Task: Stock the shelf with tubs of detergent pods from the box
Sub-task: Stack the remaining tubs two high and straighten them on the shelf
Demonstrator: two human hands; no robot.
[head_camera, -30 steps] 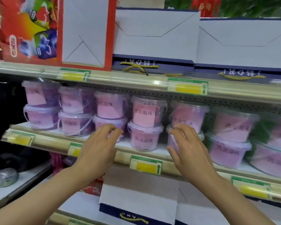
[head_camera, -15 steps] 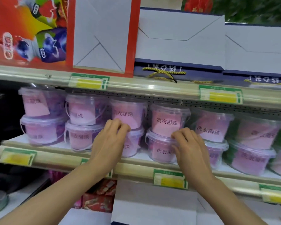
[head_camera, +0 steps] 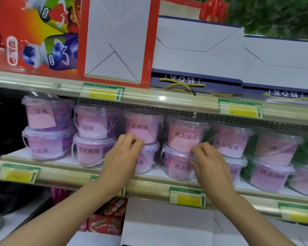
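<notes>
Up close, both of the person's hands are on the middle shelf [head_camera: 149, 181], set apart from each other with 1 stack of tubs between them. The left hand [head_camera: 121, 157] has its fingers curled over the rim of a lower tub [head_camera: 146, 160], right where the upper tub [head_camera: 142, 126] sits on it; whether it truly grips the tub or only presses on it I cannot tell. The right hand [head_camera: 208, 164] is bent the same way, its fingertips [head_camera: 196, 151] on the lid edge of another lower tub [head_camera: 178, 166], with a second tub [head_camera: 186, 134] stacked on top of that one. The tubs of detergent pods stand along this shelf in a row of stacks, 2 high, clear plastic with pink labels and purple contents, running from the far left tubs [head_camera: 46, 128] to the blurred ones at the right [head_camera: 274, 157]. Green and yellow price tags [head_camera: 187, 197] are clipped along the shelf's front rail. On the shelf above stand a red carton [head_camera: 34, 36] printed with fruit and white gift boxes [head_camera: 199, 50] with gold cord handles. Below, red snack packets [head_camera: 107, 222] lie beside a white box [head_camera: 167, 228].
</notes>
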